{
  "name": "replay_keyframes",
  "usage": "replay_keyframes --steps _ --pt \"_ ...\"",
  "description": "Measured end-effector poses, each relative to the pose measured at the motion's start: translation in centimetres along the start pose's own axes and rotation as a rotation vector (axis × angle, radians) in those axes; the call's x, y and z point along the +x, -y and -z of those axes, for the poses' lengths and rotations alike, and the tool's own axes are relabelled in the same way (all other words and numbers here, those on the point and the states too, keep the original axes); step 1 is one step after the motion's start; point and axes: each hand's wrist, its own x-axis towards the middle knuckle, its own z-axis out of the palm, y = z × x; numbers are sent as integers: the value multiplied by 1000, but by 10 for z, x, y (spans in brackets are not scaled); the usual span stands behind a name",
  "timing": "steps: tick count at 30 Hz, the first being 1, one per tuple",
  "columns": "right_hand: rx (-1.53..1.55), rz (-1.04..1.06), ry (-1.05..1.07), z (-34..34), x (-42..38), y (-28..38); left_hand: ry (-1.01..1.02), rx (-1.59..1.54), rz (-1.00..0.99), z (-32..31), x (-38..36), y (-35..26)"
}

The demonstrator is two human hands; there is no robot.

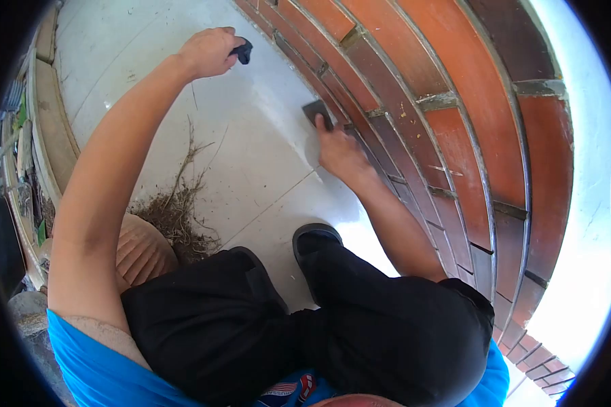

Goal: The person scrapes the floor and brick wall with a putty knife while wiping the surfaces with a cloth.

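Observation:
My left hand (209, 53) is stretched out over the pale floor at the upper left, closed around a crumpled black cloth (243, 52). Low down by the brick wall (424, 88), my right hand (345, 154) grips a small dark rectangular pad (317, 112), one finger pressed along its face. The pad is right at the line where wall and floor meet. Part of the right hand is slightly blurred.
Dry roots and soil (176, 220) lie on the tiled floor (251, 169) beside a ribbed clay pot (142, 252). My shoes (317, 234) stand close to the wall. Boards and clutter (24, 156) line the left edge.

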Motion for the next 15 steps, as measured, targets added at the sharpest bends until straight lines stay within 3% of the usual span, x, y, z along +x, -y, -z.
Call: replay_keyframes --steps 6,15 --pt "-69 37 16 28 52 25 40 7 -27 14 -1 -24" --pt "-63 -47 96 10 -27 1 -5 35 46 28 -34 -1"
